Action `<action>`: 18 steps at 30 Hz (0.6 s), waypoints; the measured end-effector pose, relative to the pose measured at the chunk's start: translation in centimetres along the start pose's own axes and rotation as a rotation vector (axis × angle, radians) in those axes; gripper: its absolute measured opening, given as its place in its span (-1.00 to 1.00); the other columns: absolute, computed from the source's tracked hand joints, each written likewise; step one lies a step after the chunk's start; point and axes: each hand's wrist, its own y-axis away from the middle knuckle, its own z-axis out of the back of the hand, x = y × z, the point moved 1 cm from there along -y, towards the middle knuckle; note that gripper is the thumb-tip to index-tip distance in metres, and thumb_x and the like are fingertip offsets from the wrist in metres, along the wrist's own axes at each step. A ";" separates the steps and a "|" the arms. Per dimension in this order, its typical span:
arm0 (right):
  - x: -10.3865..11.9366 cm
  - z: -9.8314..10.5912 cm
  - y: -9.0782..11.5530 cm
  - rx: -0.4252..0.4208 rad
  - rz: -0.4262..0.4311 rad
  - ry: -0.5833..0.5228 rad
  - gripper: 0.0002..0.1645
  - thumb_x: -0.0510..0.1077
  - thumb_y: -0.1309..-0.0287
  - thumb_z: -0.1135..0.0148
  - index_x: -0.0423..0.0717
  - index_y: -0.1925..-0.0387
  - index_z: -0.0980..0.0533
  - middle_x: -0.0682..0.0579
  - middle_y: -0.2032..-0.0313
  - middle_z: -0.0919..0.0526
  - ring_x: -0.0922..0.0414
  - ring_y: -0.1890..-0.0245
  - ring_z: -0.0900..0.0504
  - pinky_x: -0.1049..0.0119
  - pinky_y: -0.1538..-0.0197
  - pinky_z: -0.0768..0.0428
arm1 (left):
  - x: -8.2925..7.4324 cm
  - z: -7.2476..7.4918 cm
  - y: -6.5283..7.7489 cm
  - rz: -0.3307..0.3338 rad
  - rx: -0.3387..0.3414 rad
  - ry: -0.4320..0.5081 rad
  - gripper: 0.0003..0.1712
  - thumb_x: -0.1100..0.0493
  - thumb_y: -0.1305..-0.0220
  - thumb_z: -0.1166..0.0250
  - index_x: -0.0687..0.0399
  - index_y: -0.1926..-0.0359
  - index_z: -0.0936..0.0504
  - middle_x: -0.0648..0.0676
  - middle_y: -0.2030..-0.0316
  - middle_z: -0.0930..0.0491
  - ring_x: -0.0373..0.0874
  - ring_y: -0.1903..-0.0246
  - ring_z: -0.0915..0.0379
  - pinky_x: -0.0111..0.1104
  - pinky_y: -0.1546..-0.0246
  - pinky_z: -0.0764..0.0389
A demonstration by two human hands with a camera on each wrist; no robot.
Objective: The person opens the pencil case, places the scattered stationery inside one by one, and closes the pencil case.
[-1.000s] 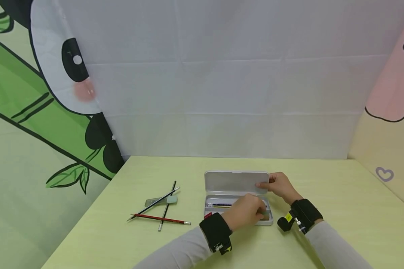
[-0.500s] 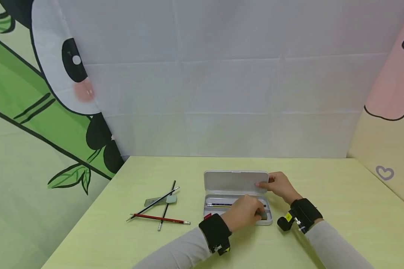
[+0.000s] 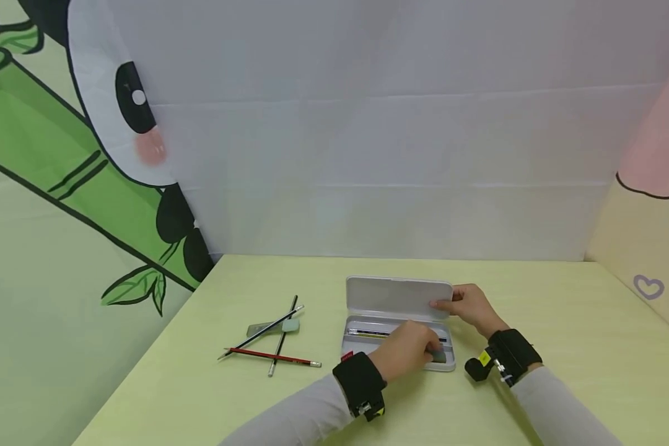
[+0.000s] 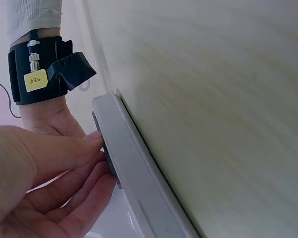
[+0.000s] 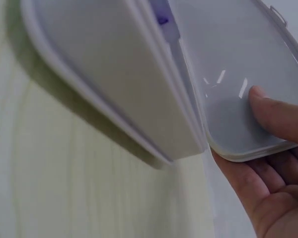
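Okay, pale backdrop (image 3: 368, 155) with cartoon prints at the sides, behind a light yellow-green table (image 3: 173, 396). On it, right of centre, sits a pencil case (image 3: 447, 367), its hinged lid (image 3: 390, 296) raised at the back.

Right hand (image 3: 471, 307) at the lid's right end: thumb on the inner face, other fingers behind the edge, so the lid is clamped between them. Left hand (image 3: 404, 350) reaches over the front of the case, thumb and fingertips closed on a dark grey flat piece (image 3: 438, 357). That piece is at the case's front right, along the front wall; left wrist view has it jutting past the rim, thumb tip against it, other fingertips further along. How deep it sits, can't tell.

Black wristbands on both wrists. Inside the case, a pencil (image 3: 368, 333) lies lengthwise in the rear compartment, partly hidden by the left hand.

Well left of the case: red pencil (image 3: 273, 355) plus two dark pencils (image 3: 264, 332), crossing one another. Under the crossing, a grey flat piece (image 3: 257, 327) touches a pale green block (image 3: 291, 325). Smallest: red tag (image 3: 347, 355) at the case's left front.
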 end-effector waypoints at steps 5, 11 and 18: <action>-0.6 1.2 0.6 -0.014 0.002 0.039 -0.62 -0.03 -0.07 -0.40 -0.36 0.38 -0.64 -0.02 0.42 -0.73 0.30 0.45 -0.49 0.36 0.37 -0.47 | -0.3 0.6 0.1 -0.037 0.011 -0.017 -0.82 0.29 -0.12 -0.39 0.04 0.22 -0.77 -0.12 0.29 -0.75 -0.44 0.30 -0.58 -0.73 0.26 -0.45; -2.1 3.9 3.8 -0.032 -0.073 0.147 -0.56 0.02 -0.13 -0.34 -0.35 0.25 -0.65 -0.09 0.29 -0.76 0.41 0.41 -0.51 0.37 0.32 -0.50 | 0.4 1.9 2.6 -0.073 0.013 0.057 -0.80 0.17 -0.23 -0.33 0.03 0.12 -0.73 -0.11 0.21 -0.75 -0.46 0.27 -0.56 -0.76 0.22 -0.41; -2.3 4.9 5.0 -0.035 -0.113 0.171 -0.53 0.08 -0.13 -0.34 -0.30 0.25 -0.66 0.06 0.33 -0.75 0.45 0.42 -0.45 0.40 0.33 -0.47 | 8.1 5.0 8.4 0.211 -0.054 0.235 -0.77 0.23 -0.26 -0.29 0.19 0.08 -0.69 0.11 0.14 -0.72 -0.11 0.17 -0.62 -0.40 0.10 -0.61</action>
